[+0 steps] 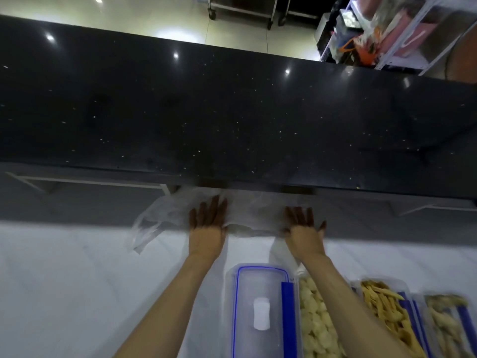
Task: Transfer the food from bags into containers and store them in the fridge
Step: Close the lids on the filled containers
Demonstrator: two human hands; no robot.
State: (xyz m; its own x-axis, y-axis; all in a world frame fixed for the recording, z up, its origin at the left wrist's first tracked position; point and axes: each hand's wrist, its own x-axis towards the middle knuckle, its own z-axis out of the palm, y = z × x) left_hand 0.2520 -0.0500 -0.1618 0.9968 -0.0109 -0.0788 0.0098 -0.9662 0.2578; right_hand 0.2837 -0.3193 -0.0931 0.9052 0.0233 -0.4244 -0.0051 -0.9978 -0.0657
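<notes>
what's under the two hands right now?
Both the left hand and right hand press flat on a clear, empty-looking plastic bag spread on the white table. Whatever lies directly beneath the palms is covered.

empty clear bag (247, 215) flattened, three filled containers (317, 321)

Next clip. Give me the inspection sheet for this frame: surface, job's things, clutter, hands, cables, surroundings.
Surface: white worktop, with a dark speckled counter raised behind it.
Job's things: empty clear plastic bag spread flat; lidded container with blue seal; three open containers of food: pale pieces, yellow strips, beige pieces.
Clutter: nothing seen.
Hands: left hand and right hand pressing flat on the bag, no grip closed.
Cables: nothing seen.
Surroundings: tiled floor, metal trolley legs, stocked white shelving.
</notes>
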